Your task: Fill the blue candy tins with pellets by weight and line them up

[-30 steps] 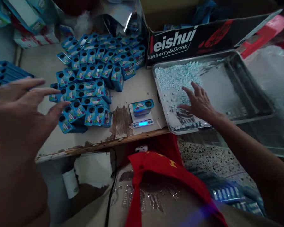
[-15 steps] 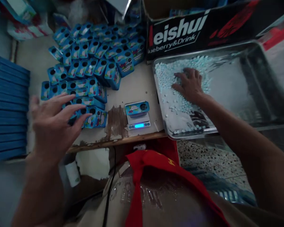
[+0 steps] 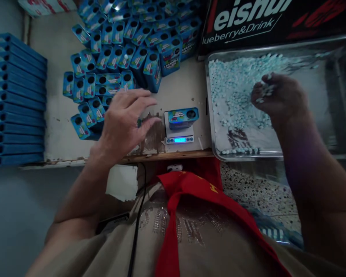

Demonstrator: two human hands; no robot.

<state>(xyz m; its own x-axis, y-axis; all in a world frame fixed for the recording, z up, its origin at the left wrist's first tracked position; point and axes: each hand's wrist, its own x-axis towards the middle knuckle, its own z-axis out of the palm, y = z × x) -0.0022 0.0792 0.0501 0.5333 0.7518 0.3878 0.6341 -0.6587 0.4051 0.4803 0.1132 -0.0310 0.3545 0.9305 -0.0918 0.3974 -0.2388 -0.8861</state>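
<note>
My right hand is raised over the metal tray, its fingers curled around a small heap of pale candies. Many more of these light blue-green candies lie loose across the tray's left half. My left hand hovers with fingers and thumb apart, holding nothing, between the rows of boxes and the scale. On the small white digital scale, whose display is lit blue, rests a blue candy box with a dark round hole in its top.
Rows of blue boxes with round holes fill the back of the table. At the far left stands a stack of blue boxes. A black printed carton sits behind the tray. A black cable hangs in front of me.
My right hand has lifted from the candies and closed on a handful. My left hand has moved right, towards the scale. The camera view has shifted.
</note>
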